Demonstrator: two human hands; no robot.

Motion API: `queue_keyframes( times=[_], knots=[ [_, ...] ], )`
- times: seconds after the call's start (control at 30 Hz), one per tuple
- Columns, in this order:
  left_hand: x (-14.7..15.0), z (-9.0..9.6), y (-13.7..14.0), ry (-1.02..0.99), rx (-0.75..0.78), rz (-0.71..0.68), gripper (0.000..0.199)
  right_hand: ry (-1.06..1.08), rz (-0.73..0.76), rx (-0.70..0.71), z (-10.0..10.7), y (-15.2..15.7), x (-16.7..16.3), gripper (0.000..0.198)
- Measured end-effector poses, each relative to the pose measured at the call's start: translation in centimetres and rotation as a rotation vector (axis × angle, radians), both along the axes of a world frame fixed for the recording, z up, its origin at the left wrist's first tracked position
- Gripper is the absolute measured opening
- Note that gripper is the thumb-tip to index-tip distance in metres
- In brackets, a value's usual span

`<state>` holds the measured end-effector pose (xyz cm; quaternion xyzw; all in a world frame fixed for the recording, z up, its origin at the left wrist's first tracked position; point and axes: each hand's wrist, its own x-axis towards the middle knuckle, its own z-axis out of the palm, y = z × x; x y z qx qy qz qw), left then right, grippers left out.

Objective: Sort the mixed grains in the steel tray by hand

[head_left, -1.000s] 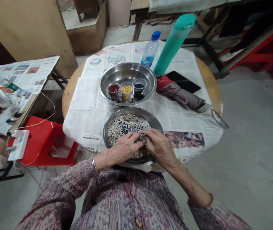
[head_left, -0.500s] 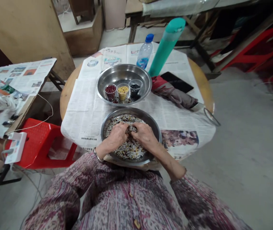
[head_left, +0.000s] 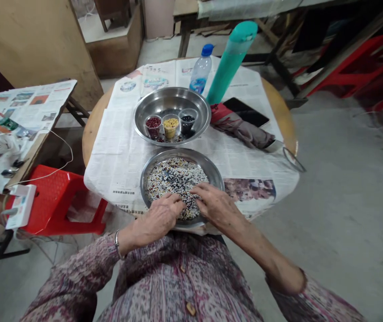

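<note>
Nearest to me is a steel basin (head_left: 215, 172) with mixed grains (head_left: 173, 172), mostly white with black, yellow and dark red bits. Over its near left part lies my left hand (head_left: 165, 212), fingers bent and loosely extended, tips down at the grains. My right hand (head_left: 214, 205) reaches over the near right part, its fingers bent and apart, touching the grains. A gap separates the two hands. Behind stands a second steel basin (head_left: 159, 96) holding three clear cups: one of dark red beans (head_left: 153, 125), one of yellow grains (head_left: 170, 127), one of black beans (head_left: 187, 122).
Newspaper (head_left: 111, 147) covers the round table. At its back stand a water bottle (head_left: 201, 71) and a tall green bottle (head_left: 231, 62). A folded umbrella (head_left: 245, 129) and a dark tablet (head_left: 247, 112) lie right. On the left are a red stool (head_left: 53, 197) and a power strip (head_left: 22, 205).
Both hands have come back toward me and moved apart from the middle of the near basin. The grains there are now spread thinner, with the dark basin floor showing.
</note>
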<state>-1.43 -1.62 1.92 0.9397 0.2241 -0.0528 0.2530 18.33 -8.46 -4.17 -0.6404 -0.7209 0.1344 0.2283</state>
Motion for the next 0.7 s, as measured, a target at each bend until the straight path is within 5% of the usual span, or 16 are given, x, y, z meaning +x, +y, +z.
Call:
queue_keyframes(
  times=[0.13, 0.3, 0.5, 0.7],
  knots=[
    [-0.3, 0.5, 0.3, 0.114, 0.050, 0.033, 0.023, -0.054, -0.015, -0.013, 0.9, 0.8, -0.3, 0.021],
    [-0.3, -0.7, 1.4, 0.126, 0.092, 0.153, 0.029, -0.112, -0.082, -0.080, 0.0, 3.4, -2.1, 0.040],
    [-0.6, -3.8, 3.3, -0.128, 0.225, 0.306, 0.030, 0.044, 0.026, -0.144, 0.0, 7.6, -2.7, 0.025],
    [-1.7, -5.6, 4.0, -0.381, 0.234, 0.370, 0.024, 0.129, 0.234, -0.154, 0.8, 6.4, -4.5, 0.022]
  ],
)
